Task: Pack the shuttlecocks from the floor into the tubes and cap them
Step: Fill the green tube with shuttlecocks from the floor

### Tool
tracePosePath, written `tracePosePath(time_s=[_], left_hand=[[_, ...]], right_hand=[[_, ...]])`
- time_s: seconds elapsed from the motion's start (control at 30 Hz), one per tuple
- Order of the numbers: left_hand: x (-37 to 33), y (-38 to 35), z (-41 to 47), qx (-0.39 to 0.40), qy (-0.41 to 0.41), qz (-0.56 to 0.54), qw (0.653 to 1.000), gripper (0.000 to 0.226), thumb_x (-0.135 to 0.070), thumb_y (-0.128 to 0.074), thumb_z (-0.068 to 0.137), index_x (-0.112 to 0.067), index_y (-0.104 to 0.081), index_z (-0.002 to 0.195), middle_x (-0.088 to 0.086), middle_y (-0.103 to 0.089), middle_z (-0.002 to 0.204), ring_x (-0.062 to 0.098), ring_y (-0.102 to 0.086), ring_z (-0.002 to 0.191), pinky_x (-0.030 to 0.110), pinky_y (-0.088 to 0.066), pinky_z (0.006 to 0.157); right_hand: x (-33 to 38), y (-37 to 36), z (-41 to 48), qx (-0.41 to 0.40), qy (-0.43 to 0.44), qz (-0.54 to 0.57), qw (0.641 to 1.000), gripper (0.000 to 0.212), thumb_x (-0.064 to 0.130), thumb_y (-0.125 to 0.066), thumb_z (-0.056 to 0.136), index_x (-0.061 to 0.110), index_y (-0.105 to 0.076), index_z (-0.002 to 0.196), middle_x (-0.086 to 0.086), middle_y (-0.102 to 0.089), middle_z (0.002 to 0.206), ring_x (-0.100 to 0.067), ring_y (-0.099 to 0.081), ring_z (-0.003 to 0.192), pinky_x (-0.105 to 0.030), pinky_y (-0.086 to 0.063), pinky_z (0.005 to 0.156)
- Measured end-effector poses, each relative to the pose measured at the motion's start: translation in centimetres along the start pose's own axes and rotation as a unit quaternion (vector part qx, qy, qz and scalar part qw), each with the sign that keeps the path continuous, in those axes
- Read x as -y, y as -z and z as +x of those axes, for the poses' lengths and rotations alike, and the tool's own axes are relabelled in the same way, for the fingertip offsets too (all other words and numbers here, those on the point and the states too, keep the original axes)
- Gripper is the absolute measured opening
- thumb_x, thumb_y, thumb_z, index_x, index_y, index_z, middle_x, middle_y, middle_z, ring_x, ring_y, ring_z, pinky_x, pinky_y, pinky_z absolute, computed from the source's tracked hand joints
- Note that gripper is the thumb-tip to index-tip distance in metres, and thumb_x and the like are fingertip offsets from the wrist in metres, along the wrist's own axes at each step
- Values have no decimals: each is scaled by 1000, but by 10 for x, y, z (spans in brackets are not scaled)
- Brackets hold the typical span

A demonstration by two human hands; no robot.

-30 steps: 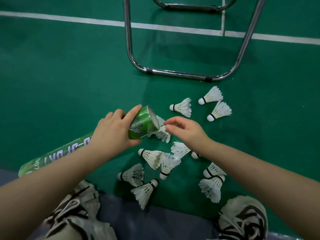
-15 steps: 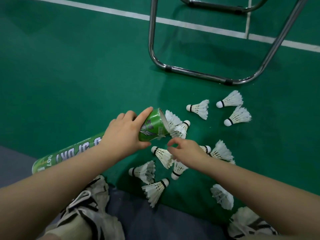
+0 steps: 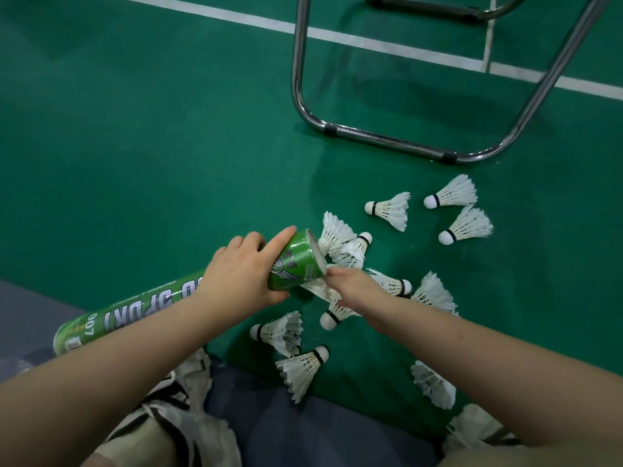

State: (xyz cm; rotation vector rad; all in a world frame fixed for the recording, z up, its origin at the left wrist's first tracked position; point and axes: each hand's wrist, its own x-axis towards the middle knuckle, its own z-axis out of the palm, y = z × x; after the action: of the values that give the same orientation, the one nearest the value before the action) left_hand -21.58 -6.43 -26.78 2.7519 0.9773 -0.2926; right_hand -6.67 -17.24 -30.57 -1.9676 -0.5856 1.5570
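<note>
The green tube (image 3: pixel 141 310) lies tilted, its open mouth pointing far and right, its closed end near and left. The left hand (image 3: pixel 242 274) grips it just behind the mouth. The right hand (image 3: pixel 357 291) has curled fingers at the rim; white feathers (image 3: pixel 315 288) show just under them, but I cannot tell whether it holds anything. Loose shuttlecocks (image 3: pixel 391 210) lie scattered on the green floor (image 3: pixel 135 146): two just beyond the mouth, three farther right, and others nearer. A chrome chair frame (image 3: pixel 387 139) stands beyond them, in front of a white court line (image 3: pixel 371 42). A patterned shoe (image 3: pixel 188 399) sits nearest.
</note>
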Motion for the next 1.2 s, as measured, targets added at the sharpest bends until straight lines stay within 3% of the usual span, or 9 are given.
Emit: tracePosePath(time_s=[0.1, 0.2, 0.3, 0.43, 0.53, 0.7, 0.83, 1.0, 1.2], left_hand=[[4, 4, 3, 1, 16, 3, 1000, 98, -55, -65, 73, -37, -4, 147, 6, -47, 116, 26, -46, 106, 38, -41, 90], [8, 9, 6, -4, 29, 11, 1000, 99, -57, -65, 72, -38, -2, 146, 5, -46, 115, 26, -46, 106, 37, -41, 90], [10, 12, 8, -9, 41, 16, 999, 99, -57, -65, 73, -39, -1, 146, 5, -46, 116, 26, -46, 106, 36, -41, 89], [6, 15, 9, -5, 49, 15, 999, 99, -58, -64, 73, -38, 0, 146, 6, -46, 117, 26, -46, 105, 37, -42, 89], [-1, 17, 8, -5, 49, 7, 999, 100, -58, -64, 73, -39, 0, 146, 6, -46, 117, 25, -46, 106, 36, -42, 89], [-17, 24, 9, -19, 31, -14, 999, 102, -56, -68, 71, -39, -2, 147, 6, -46, 117, 26, -46, 107, 37, -42, 88], [-24, 29, 10, -37, 18, -15, 999, 102, -56, -68, 69, -39, -4, 147, 6, -47, 116, 27, -46, 107, 37, -42, 89], [-23, 30, 7, -44, 3, -5, 999, 101, -56, -68, 70, -37, -5, 147, 7, -46, 114, 28, -47, 104, 38, -42, 88], [-20, 23, -3, -43, -6, -6, 999, 98, -56, -65, 72, -36, -6, 148, 6, -46, 114, 27, -46, 104, 38, -39, 89]], right_hand=[[5, 8, -5, -36, 43, 19, 998, 32, 16, -43, 97, 16, -57, 126, -1, -54, 133, -11, -53, 98, -31, -44, 90], [6, 22, -12, -115, 100, -5, 988, 29, 19, -44, 97, 17, -60, 122, -1, -61, 126, -26, -64, 93, -36, -51, 83], [13, 38, -22, -202, 149, 29, 967, 27, 19, -46, 96, 17, -64, 117, -6, -69, 103, -13, -50, 48, -30, -45, 52], [27, 51, -30, -250, 222, 61, 940, 25, 14, -48, 95, 14, -67, 112, 11, -65, 94, -12, -62, 89, -24, -49, 86], [32, 47, -39, -219, 265, 56, 937, 24, 11, -49, 94, 13, -68, 107, 12, -65, 95, -5, -59, 96, -10, -44, 84], [37, 37, -49, -136, 309, 20, 941, 21, 10, -50, 93, 17, -69, 100, 6, -66, 98, -8, -60, 99, -20, -46, 88], [43, 33, -55, -89, 299, 62, 948, 12, 15, -51, 94, 23, -52, 85, 9, -54, 75, -3, -51, 71, -19, -43, 70], [50, 29, -54, 26, 228, 97, 968, 18, 12, -53, 92, 11, -48, 110, 1, -61, 96, -10, -58, 89, -20, -45, 85], [54, 22, -50, 159, 195, 76, 965, 31, -6, -49, 89, 2, -52, 119, -8, -60, 108, -8, -59, 90, -12, -46, 82]])
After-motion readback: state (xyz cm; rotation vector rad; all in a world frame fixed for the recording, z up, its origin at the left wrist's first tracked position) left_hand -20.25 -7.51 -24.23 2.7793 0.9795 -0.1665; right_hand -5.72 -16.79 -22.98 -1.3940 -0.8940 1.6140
